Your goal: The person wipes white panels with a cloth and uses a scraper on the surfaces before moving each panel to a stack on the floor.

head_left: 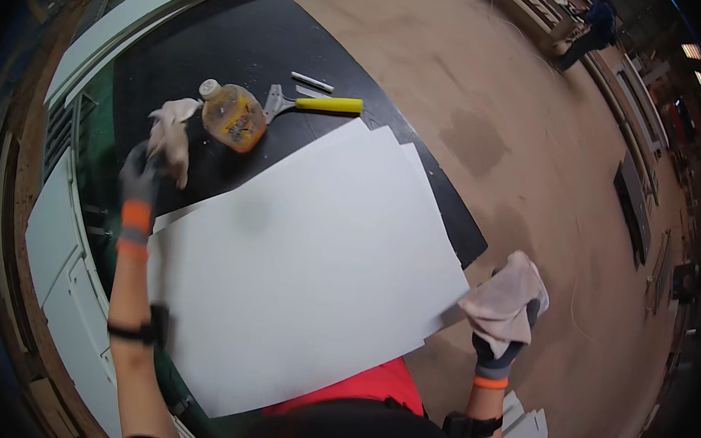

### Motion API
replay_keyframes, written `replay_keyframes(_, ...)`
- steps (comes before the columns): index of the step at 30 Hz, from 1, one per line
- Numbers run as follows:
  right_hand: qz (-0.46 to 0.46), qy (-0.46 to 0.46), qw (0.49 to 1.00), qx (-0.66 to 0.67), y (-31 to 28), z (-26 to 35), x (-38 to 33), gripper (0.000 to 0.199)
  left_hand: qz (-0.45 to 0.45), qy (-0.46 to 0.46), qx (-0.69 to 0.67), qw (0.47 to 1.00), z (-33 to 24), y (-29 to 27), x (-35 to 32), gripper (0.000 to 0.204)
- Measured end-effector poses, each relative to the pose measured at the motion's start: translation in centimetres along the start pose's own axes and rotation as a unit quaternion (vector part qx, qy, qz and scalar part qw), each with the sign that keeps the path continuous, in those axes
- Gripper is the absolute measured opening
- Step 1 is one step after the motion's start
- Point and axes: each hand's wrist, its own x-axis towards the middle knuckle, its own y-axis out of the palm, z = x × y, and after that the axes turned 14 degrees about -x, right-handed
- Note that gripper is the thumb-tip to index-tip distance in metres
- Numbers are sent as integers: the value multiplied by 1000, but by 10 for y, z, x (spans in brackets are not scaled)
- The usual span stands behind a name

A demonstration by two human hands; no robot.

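My left hand (138, 176), in a grey glove with an orange cuff, is at the left edge of a pale crumpled cloth (174, 135) above the black tabletop. Motion smears its fingers, so whether they grip the cloth is unclear. My right hand (525, 325), gloved the same way, is closed on a second pale pinkish cloth (507, 297) off the table's right side. Between my arms lies a stack of large white sheets (305, 273), slightly fanned at the edges. A plastic bottle (235, 118) with a white cap and orange liquid stands beyond the stack.
A scraper (326, 104) with a yellow handle lies right of the bottle, near a white marker-like stick (312, 82). The black table (249, 38) ends at the brown floor (461, 71). White panels (63, 262) stand at left. Another person (593, 32) is far right.
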Motion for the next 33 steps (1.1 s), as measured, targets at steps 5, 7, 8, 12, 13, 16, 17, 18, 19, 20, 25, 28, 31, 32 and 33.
replay_keyframes(5,-87,92,977,171,4,24,8,63,277,46,167,945,-112,-22,-181,67)
replay_keyframes(7,-44,92,972,210,19,15,27,57,268,-15,219,938,-121,-22,-201,76)
replay_keyframes(8,-22,80,974,210,17,13,31,58,207,26,217,953,-110,-16,-208,80)
replay_keyframes(12,43,44,976,211,1,12,23,60,166,46,268,948,-58,46,-217,95)
replay_keyframes(13,93,5,975,201,-2,11,23,61,173,38,407,896,-42,76,-213,96)
replay_keyframes(16,-39,64,969,234,-2,27,11,63,204,77,459,862,-52,158,-169,85)
replay_keyframes(17,-55,59,969,235,-7,29,3,63,207,114,438,867,-56,184,-153,79)
replay_keyframes(18,-67,54,968,235,-15,31,-6,63,219,139,436,862,-66,211,-141,76)
replay_keyframes(19,-72,28,973,219,-23,30,-14,67,234,160,426,859,-76,234,-132,76)
replay_keyframes(20,-75,4,976,204,-29,30,-22,70,223,215,418,854,-69,255,-128,74)
replay_keyframes(25,-140,-91,960,224,-79,30,-79,69,536,312,237,747,-126,359,-273,43)
replay_keyframes(28,-208,-102,969,90,-64,35,-82,67,773,313,-116,539,-81,339,-386,54)
replay_keyframes(31,-229,-116,957,138,-84,39,-92,64,870,31,-21,491,-139,314,-377,70)
replay_keyframes(32,-195,-117,960,160,-84,41,-94,63,858,2,-35,513,-148,304,-349,77)
replay_keyframes(33,-154,-114,964,182,-83,46,-96,63,797,-18,-75,599,-139,292,-329,88)
